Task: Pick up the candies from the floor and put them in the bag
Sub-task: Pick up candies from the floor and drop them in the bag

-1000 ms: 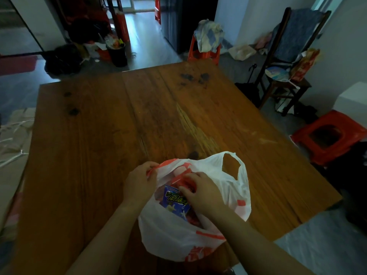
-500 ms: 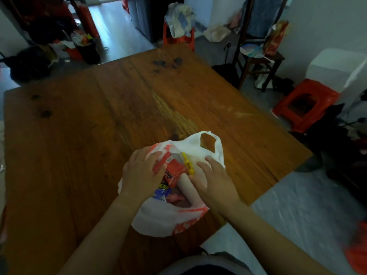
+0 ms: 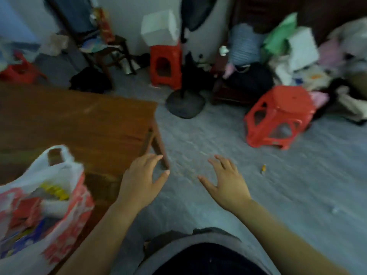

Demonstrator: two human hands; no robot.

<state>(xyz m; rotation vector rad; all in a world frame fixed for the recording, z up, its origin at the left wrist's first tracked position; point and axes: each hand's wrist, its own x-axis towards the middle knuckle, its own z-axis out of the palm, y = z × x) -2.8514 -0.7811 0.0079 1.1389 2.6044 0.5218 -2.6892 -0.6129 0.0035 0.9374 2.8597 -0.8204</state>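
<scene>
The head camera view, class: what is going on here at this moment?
A person's left hand and right hand hang open and empty above the grey floor. A white and red plastic bag of snacks sits on the brown wooden table. One small yellow candy lies on the floor, right of the hands.

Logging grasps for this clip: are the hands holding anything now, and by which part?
Nothing is held. The left hand and right hand are both open and empty above the floor.

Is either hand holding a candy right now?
No: the left hand and the right hand are both open and empty, and a small yellow candy lies on the floor.
</scene>
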